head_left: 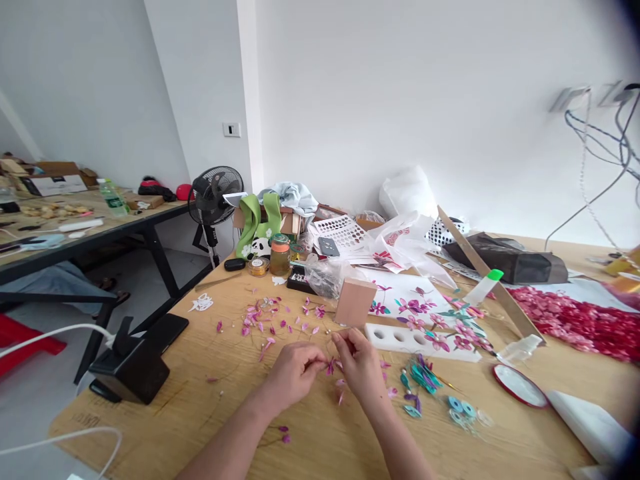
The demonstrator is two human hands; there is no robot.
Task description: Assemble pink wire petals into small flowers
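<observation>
Over the middle of the wooden table, my left hand (295,371) pinches a small purple-pink flower (331,367) at its fingertips. Close by on the right, my right hand (361,371) has thumb and fingers pressed together above the flower; what they grip is too fine to make out, perhaps thread or wire. Loose pink petals (341,395) lie beneath and between the hands. Beyond them, more pink petals on thin stems (260,320) are scattered. A wooden block (355,303) stands upright just past my right hand. A white holder with round holes (400,337) bears finished-looking pink flowers (437,341).
Right of my hands lie teal and purple petal pieces (425,377), teal spools (461,405) and a red-rimmed round dish (520,385). A heap of dark pink pieces (575,323) covers the far right. A black box-shaped charger (131,368) sits left; a jar (280,255) stands behind.
</observation>
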